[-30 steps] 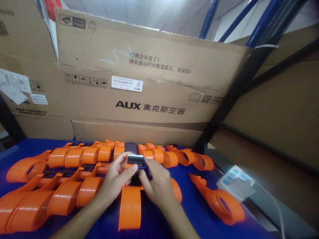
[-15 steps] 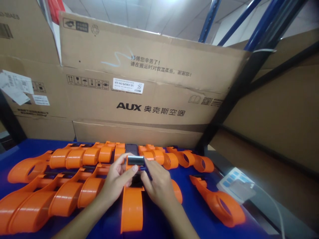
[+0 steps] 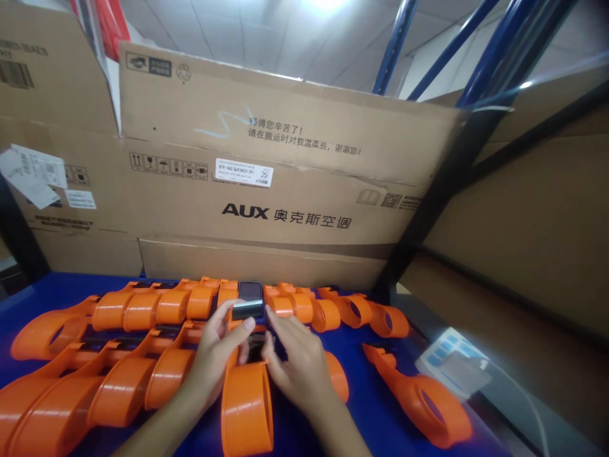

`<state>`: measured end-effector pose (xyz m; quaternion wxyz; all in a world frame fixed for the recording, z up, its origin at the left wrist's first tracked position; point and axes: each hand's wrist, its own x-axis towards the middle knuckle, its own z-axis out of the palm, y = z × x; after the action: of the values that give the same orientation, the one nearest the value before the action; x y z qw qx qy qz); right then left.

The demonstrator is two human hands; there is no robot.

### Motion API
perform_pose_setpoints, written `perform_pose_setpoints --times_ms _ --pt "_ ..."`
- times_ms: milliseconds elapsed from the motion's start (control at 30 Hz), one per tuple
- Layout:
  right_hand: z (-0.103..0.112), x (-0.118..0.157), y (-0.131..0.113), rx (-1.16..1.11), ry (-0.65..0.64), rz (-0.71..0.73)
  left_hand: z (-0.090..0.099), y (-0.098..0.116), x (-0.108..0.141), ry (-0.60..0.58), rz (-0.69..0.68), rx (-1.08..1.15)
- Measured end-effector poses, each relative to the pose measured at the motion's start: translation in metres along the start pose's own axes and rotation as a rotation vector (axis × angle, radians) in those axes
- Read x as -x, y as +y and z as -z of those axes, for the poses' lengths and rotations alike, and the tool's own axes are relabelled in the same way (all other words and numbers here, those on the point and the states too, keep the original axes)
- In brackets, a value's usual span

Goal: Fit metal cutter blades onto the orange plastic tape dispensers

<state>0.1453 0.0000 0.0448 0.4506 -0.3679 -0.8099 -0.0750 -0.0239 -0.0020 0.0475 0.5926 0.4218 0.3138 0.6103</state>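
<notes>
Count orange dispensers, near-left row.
4: one dispenser at the left edge, a second overlapping it, a third rightward, a fourth by the left hand; the arm may hide more.

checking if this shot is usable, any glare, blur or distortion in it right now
Head view: the ceiling light is blown out at the top edge; head view: glossy highlights streak the orange rings at left; head view: the AUX lettering reads clearly, but the white device at right looks soft; head view: the right post leans, probably wide-lens stretch.
</notes>
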Motion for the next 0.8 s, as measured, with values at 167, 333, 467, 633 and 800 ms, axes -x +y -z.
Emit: perform_pose_setpoints --times_ms 167,333,467,633,800 --pt "-0.005 0.002 -0.004 0.106 0.095 0.023 0.004 -0.002 -0.004 -0.023 0.029 -0.026" --pt "-0.009 0.004 -0.006 0.143 0.123 0.031 0.006 -0.003 -0.005 -0.029 0.034 -0.057" --pt "-0.014 0.007 -0.004 0.161 0.135 0.033 0.005 -0.003 -0.004 -0.056 0.024 -0.084" --pt "-0.017 0.01 -0.002 0.125 0.125 0.038 0.004 -0.003 -0.005 -0.065 0.004 -0.083" --pt "-0.01 0.006 0.0 0.044 0.083 0.051 0.006 -0.005 -0.007 -0.026 -0.033 -0.108"
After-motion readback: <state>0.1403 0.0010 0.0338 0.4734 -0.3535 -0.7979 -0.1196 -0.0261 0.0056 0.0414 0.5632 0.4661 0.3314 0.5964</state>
